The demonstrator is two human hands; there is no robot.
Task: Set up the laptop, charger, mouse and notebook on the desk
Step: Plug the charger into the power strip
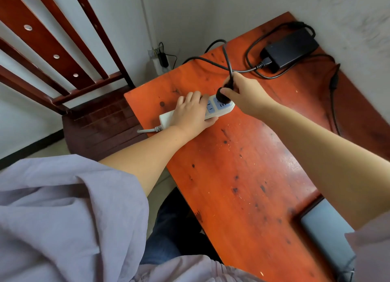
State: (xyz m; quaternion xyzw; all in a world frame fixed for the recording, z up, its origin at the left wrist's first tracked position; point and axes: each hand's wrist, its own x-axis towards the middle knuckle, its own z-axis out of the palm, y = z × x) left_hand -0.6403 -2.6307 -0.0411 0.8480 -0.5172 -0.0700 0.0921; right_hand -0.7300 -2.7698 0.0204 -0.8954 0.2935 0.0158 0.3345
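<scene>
A white power strip (223,107) lies near the left edge of the red-brown wooden desk (242,165). My left hand (191,110) lies flat over the strip and grips its sides. My right hand (242,91) pinches the black charger plug (221,93), which sits on the socket at the strip's right end. The plug's black cable (226,58) loops back to the black charger brick (290,47) at the desk's far corner. A grey laptop (325,233) shows at the lower right, partly hidden by my right arm. No mouse or notebook is visible.
A dark wooden chair (63,56) stands left of the desk, close to its edge. A wall socket with a small black adapter (161,58) is low on the wall behind. Grey walls close in the desk's far and right sides.
</scene>
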